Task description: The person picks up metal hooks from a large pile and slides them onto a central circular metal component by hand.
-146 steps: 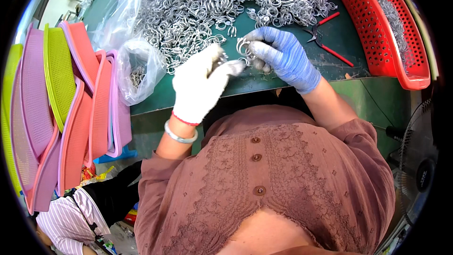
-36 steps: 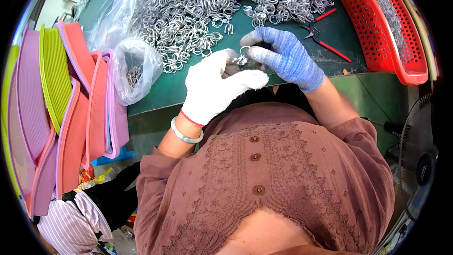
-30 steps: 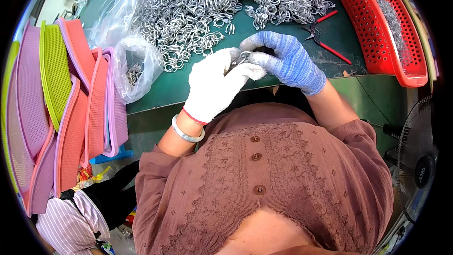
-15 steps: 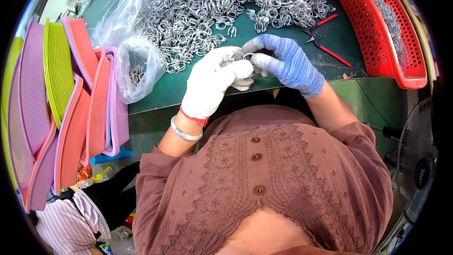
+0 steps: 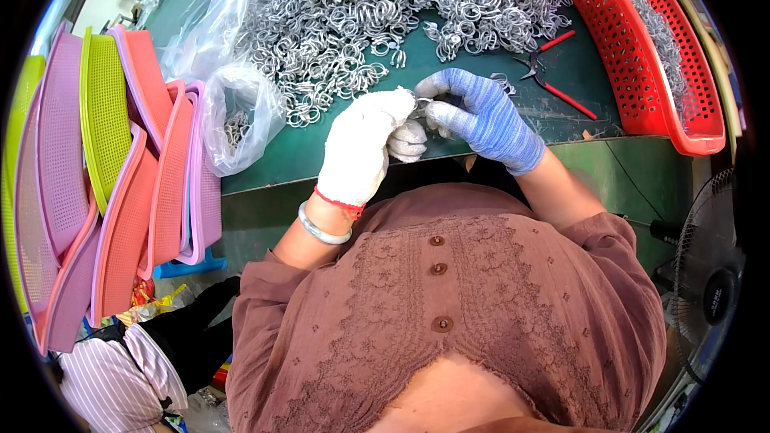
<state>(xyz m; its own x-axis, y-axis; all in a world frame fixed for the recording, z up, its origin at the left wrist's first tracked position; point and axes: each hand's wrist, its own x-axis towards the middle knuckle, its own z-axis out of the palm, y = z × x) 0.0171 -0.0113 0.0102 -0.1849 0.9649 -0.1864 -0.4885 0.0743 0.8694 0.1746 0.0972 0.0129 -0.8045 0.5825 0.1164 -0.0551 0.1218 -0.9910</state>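
Observation:
Fingertip to fingertip, my hands meet over the near edge of the green table. My left hand [image 5: 362, 141], in a white knit glove with a red cuff, is closed on a small silver metal ring [image 5: 423, 102]. From the other side my right hand [image 5: 491, 122], gloved in blue with grey fingertips, pinches the same ring between thumb and forefinger. Most of the ring is hidden by the gloves. Beyond them spreads a big heap of similar silver metal rings [image 5: 345, 12]. A few rings [image 5: 503, 82] lie just past my right hand.
Red-handled cutting pliers [image 5: 536, 68] lie at the right, beside a red perforated basket [image 5: 630, 48] holding metal pieces. A clear plastic bag [image 5: 245, 116] with rings stands left. Stacked plastic baskets [image 5: 120, 168], a fan [image 5: 714, 293] and another person [image 5: 120, 377] surround my place.
My left hand has turned, its fingers now closer around the ring. My right hand has shifted slightly down and left, and a few rings now show beyond it.

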